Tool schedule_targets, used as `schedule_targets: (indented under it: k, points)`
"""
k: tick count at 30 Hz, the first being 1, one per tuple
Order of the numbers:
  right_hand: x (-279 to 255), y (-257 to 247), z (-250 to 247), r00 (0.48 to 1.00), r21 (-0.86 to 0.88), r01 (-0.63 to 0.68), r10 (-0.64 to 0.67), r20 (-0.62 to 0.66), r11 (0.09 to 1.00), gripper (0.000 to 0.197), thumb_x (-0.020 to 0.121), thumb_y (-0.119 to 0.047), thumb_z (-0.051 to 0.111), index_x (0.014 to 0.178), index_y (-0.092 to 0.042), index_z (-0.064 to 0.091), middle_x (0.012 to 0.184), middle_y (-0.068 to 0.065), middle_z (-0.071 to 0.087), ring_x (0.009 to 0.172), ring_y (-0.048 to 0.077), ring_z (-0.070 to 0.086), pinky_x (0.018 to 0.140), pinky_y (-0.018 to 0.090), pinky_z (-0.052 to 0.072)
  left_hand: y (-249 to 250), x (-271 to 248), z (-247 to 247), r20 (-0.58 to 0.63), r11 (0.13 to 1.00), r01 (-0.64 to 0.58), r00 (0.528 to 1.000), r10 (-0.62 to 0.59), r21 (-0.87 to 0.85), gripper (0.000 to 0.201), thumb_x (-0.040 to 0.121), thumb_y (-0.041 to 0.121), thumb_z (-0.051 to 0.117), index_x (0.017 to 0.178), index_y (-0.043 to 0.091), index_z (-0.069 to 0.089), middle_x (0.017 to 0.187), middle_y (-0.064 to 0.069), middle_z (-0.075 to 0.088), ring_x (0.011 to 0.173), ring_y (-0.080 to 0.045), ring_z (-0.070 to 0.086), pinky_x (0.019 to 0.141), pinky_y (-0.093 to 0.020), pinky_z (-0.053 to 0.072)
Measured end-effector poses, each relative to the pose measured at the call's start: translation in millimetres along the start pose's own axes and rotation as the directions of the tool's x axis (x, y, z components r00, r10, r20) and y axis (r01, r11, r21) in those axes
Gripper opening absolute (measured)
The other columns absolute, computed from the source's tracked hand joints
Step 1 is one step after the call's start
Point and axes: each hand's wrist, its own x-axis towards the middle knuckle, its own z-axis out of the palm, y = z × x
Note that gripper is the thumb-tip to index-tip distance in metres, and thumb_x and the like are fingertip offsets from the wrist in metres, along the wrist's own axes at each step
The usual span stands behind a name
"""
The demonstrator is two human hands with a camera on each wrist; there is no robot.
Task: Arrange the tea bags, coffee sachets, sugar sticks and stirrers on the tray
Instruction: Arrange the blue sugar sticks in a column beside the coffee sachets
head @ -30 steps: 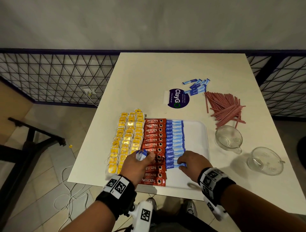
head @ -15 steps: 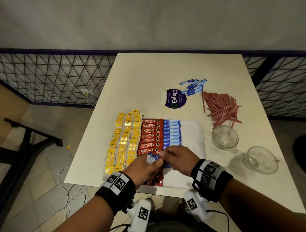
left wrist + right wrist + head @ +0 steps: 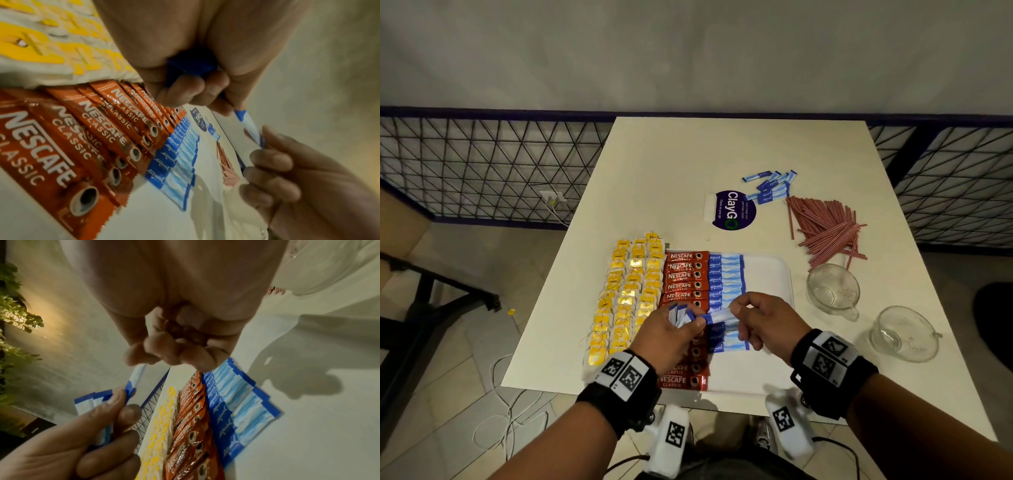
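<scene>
On the white tray (image 3: 768, 274) lie rows of yellow tea bags (image 3: 630, 294), red coffee sachets (image 3: 683, 275) and blue sugar sticks (image 3: 726, 277). Over the tray's near half, my left hand (image 3: 688, 325) grips a small bundle of sugar sticks (image 3: 677, 313), also seen in the right wrist view (image 3: 90, 402). My right hand (image 3: 736, 310) pinches one end of a single sugar stick (image 3: 717, 317) whose other end is still at my left fingers (image 3: 191, 91). That stick (image 3: 248, 126) spans the gap between both hands. Red stirrers (image 3: 825, 229) lie in a heap on the table.
Several loose sugar sticks (image 3: 770, 186) lie at the back beside a round ClayGo sticker (image 3: 732, 209). Two glass cups (image 3: 832, 291) (image 3: 900, 334) stand right of the tray. The tray's right part is bare white. A metal grid fence runs behind the table.
My right hand left the sugar row on the tray, rose to my left hand and took hold of one stick from the bundle. It now draws that stick to the right.
</scene>
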Motion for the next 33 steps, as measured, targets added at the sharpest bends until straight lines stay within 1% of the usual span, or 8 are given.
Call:
schedule_targets:
  k: [3,7,10,16,19,24,29,33]
  points:
    - [0,1,-1,1.0,0.077,0.015,-0.013,-0.025,0.997,0.01,0.094,-0.018,0.058,0.091,-0.011,0.065,0.064,0.009,0.066,0.048,0.021,0.051,0.051,0.025,0.043,-3,3,3,-0.059,0.999,-0.017,0.998,0.02,0.048,0.005,0.091,0.019,0.065,0.089,0.021,0.069,0.052,0.017,0.055,0.043,0.001,0.046,0.05,-0.019,0.035]
    - [-2,4,-4,0.997,0.186,0.062,-0.054,-0.052,0.981,0.005,0.091,-0.01,0.062,0.089,-0.009,0.067,0.083,0.012,0.073,0.058,0.022,0.062,0.061,0.029,0.049,-2,2,8,-0.07,0.966,0.051,0.995,-0.071,-0.254,0.008,0.092,0.017,0.062,0.09,0.014,0.07,0.056,0.0,0.053,0.038,-0.013,0.035,0.045,-0.024,0.03]
    - [-2,5,-6,0.994,0.199,0.09,-0.076,-0.074,0.976,0.007,0.088,-0.006,0.063,0.084,-0.008,0.067,0.072,0.007,0.071,0.056,0.02,0.063,0.059,0.028,0.049,-2,3,10,-0.081,0.964,0.043,0.994,-0.066,-0.262,0.008,0.091,0.01,0.064,0.096,0.01,0.069,0.045,0.003,0.048,0.034,-0.013,0.032,0.042,-0.022,0.029]
    - [3,18,-11,0.994,0.142,0.088,-0.077,-0.082,0.986,0.012,0.089,-0.002,0.062,0.096,-0.012,0.062,0.06,0.0,0.062,0.053,0.02,0.061,0.055,0.028,0.046,-8,9,11,-0.112,0.96,0.027,0.992,-0.061,-0.277,0.022,0.084,0.002,0.07,0.102,0.015,0.067,0.053,0.007,0.053,0.036,-0.01,0.031,0.04,-0.019,0.029]
    - [4,22,-12,0.993,0.066,0.047,-0.039,-0.11,0.997,0.007,0.089,-0.01,0.065,0.084,-0.014,0.067,0.061,-0.003,0.062,0.049,0.016,0.053,0.051,0.026,0.044,-10,8,12,-0.12,0.975,0.028,0.991,-0.056,-0.219,0.015,0.084,0.002,0.07,0.094,0.013,0.067,0.05,0.01,0.054,0.035,-0.006,0.034,0.041,-0.018,0.031]
    - [5,48,-22,0.991,-0.065,-0.117,0.112,-0.07,0.991,0.004,0.086,-0.013,0.067,0.083,-0.014,0.069,0.047,-0.008,0.056,0.046,0.014,0.046,0.047,0.023,0.04,-20,6,0,-0.18,0.997,0.056,0.982,-0.065,-0.053,0.012,0.083,0.011,0.073,0.089,0.021,0.069,0.051,0.016,0.058,0.048,0.0,0.047,0.053,-0.024,0.037]
    - [8,76,-22,0.958,-0.192,-0.286,0.279,-0.063,0.939,0.009,0.078,-0.016,0.072,0.07,-0.017,0.069,0.054,-0.001,0.057,0.045,0.016,0.044,0.048,0.026,0.037,-31,3,-16,-0.215,0.993,0.109,0.97,-0.116,-0.045,0.013,0.078,0.018,0.078,0.086,0.025,0.07,0.084,0.0,0.074,0.083,-0.022,0.069,0.08,-0.04,0.053]
    - [11,84,-13,0.945,-0.253,-0.326,0.312,-0.098,0.911,0.013,0.075,-0.024,0.076,0.069,-0.019,0.067,0.053,-0.005,0.056,0.04,0.012,0.043,0.048,0.024,0.037,-34,-1,-18,-0.227,0.993,0.115,0.967,-0.119,-0.03,0.013,0.077,0.018,0.079,0.086,0.024,0.07,0.082,0.0,0.073,0.077,-0.02,0.067,0.073,-0.036,0.052]
